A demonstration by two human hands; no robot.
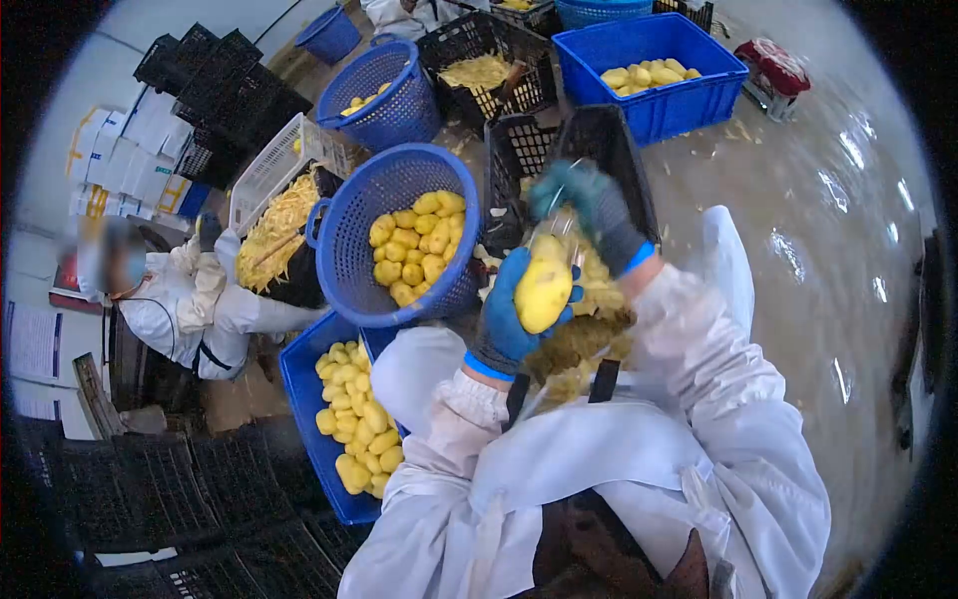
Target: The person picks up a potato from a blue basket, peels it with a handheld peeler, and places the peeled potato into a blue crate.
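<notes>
Grasping potato (pixel 544 298) in left hand (pixel 507 314); right hand (pixel 591 200) blurred near potato's far end, can't tell grip. Blue basket (pixel 349 215) left of hands.

Toward the left edge of the wet, shiny floor (pixel 798 270) we see a co-worker (pixel 190 309) in white clothing, next to a white crate (pixel 261 165) and a heap of yellowish strips (pixel 284 225). Behind the co-worker we have stacked white boxes (pixel 125 155), with a pile of black crates (pixel 225 90) beside them, and printed sheets (pixel 45 339) on the wall. Dark slatted crates (pixel 150 489) fill the floor's near left corner. At the floor's far edge we see an upright blue tub (pixel 329 38) and a black basket (pixel 534 85) holding more strips. Toward the far right corner, a rectangular blue bin (pixel 654 112) holds potatoes (pixel 649 76), and just beside it stands what looks to us like a low stool with a red top (pixel 773 65).
</notes>
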